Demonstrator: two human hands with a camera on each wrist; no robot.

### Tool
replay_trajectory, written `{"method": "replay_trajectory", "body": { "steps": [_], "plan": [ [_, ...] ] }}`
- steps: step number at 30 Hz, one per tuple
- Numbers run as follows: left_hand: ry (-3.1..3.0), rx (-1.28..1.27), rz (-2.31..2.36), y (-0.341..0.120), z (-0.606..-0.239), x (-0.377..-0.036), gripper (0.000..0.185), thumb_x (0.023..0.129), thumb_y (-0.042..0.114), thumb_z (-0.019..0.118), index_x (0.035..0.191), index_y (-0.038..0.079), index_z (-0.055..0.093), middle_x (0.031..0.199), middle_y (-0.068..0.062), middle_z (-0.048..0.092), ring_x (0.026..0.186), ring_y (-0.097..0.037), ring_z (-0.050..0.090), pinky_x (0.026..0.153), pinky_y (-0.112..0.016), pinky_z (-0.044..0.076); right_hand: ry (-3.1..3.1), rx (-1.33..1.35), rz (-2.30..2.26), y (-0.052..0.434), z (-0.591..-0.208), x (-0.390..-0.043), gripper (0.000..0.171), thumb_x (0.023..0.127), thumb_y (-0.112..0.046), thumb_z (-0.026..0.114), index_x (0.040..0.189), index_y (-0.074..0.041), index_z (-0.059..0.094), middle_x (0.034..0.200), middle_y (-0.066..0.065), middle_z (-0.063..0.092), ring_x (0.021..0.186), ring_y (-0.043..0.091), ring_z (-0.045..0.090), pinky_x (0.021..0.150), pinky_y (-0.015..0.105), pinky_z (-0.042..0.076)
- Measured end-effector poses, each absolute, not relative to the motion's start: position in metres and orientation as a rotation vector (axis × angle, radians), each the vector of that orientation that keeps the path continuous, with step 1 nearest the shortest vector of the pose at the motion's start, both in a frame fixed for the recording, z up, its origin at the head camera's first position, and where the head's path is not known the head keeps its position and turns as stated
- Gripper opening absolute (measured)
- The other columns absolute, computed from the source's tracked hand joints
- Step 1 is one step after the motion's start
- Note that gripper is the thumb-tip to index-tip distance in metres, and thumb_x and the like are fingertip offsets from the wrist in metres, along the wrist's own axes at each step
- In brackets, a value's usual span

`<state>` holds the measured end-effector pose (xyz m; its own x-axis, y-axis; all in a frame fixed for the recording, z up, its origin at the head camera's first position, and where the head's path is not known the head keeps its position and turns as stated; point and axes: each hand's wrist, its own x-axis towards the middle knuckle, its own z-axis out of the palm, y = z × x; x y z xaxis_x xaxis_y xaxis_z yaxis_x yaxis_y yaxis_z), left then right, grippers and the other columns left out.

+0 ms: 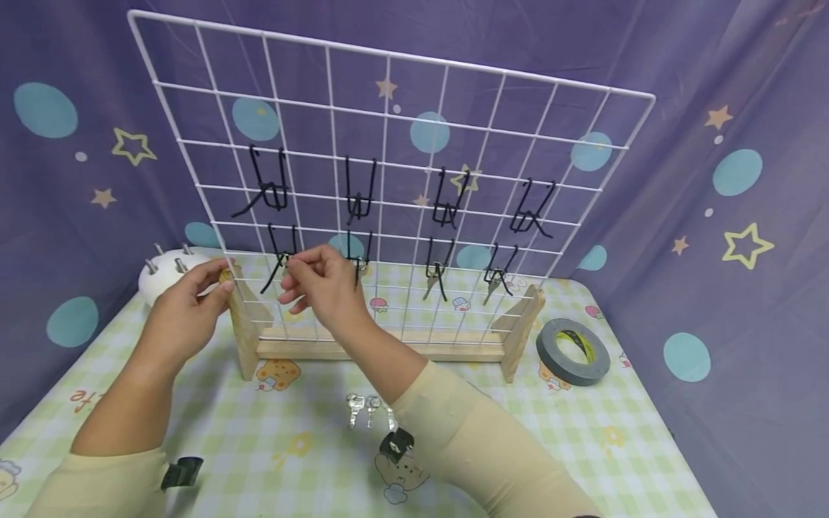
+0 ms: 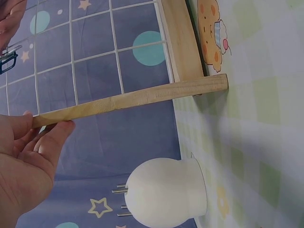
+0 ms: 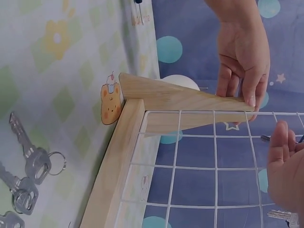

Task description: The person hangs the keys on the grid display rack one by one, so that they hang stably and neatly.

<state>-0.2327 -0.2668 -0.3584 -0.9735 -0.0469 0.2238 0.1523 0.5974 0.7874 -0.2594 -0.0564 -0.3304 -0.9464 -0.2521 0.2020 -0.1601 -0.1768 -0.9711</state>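
My left hand (image 1: 184,309) pinches the upper end of the wooden side support (image 1: 241,327) of a white wire grid rack (image 1: 388,115). At the leftmost lower black hook (image 1: 275,270), my right hand (image 1: 327,284) pinches a small silver key, mostly covered by the fingers; a bit of the key (image 3: 265,138) shows in the right wrist view. Keys hang on the other lower hooks, among them a key (image 1: 430,282) and a key (image 1: 491,289) to the right. On the cloth in front of the rack lie several loose keys (image 1: 355,409), partly beside the right sleeve.
Upper black hooks (image 1: 359,194) hang in a row on the grid. A grey tape roll (image 1: 573,352) lies right of the rack. Behind my left hand stands a white rounded object (image 1: 162,277) with metal pegs. A checked cloth (image 1: 518,446) covers the table; a patterned curtain (image 1: 699,288) surrounds it.
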Motion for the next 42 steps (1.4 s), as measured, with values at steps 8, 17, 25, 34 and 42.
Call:
{"method": "replay_trajectory", "body": {
  "steps": [8,17,25,34,42],
  "plan": [
    [-2.623,-0.070,-1.270,-0.268,-0.356,-0.230,0.054,0.105,0.035,0.042,0.151,0.008,0.035,0.148,-0.023,0.045,0.121,-0.044,0.055,0.081,-0.004,0.053,2.118,-0.704,-2.000,-0.032,-0.343,-0.251,0.008,0.099,-0.019,0.060,0.100,-0.011,0.060,0.073,0.007,0.066,0.057,0.018,0.066,0.050,0.035,0.062],
    [-2.629,-0.076,-1.249,-0.265,-0.357,-0.231,0.053,0.105,0.035,0.042,0.151,0.009,0.035,0.148,-0.023,0.045,0.119,-0.043,0.057,0.084,-0.012,0.056,2.384,-0.855,-1.261,0.045,-0.363,-0.246,0.010,0.101,-0.027,0.055,0.097,-0.020,0.062,0.080,0.002,0.067,0.066,0.017,0.066,0.053,0.028,0.058],
    [-2.630,-0.061,-1.257,-0.265,-0.357,-0.232,0.055,0.105,0.037,0.041,0.152,0.009,0.035,0.149,-0.022,0.044,0.122,-0.042,0.055,0.082,-0.003,0.051,2.589,-0.739,-0.619,0.095,-0.393,-0.245,0.012,0.096,-0.036,0.064,0.098,-0.025,0.064,0.087,-0.004,0.068,0.074,0.011,0.061,0.067,0.028,0.054],
    [-2.602,-0.084,-1.293,-0.266,-0.357,-0.231,0.052,0.106,0.031,0.043,0.151,0.005,0.035,0.147,-0.026,0.044,0.121,-0.046,0.054,0.079,0.002,0.047,2.699,-0.655,-0.258,0.103,-0.424,-0.241,0.018,0.088,-0.043,0.071,0.091,-0.026,0.065,0.076,-0.012,0.062,0.068,0.011,0.056,0.063,0.027,0.049],
    [-2.607,-0.088,-1.288,-0.265,-0.357,-0.232,0.052,0.106,0.030,0.042,0.151,0.005,0.034,0.148,-0.026,0.043,0.121,-0.046,0.054,0.080,0.001,0.048,2.688,-0.639,-0.217,0.101,-0.434,-0.237,0.020,0.086,-0.039,0.073,0.081,-0.026,0.058,0.070,-0.009,0.059,0.062,0.011,0.054,0.054,0.027,0.048]
  ]
}}
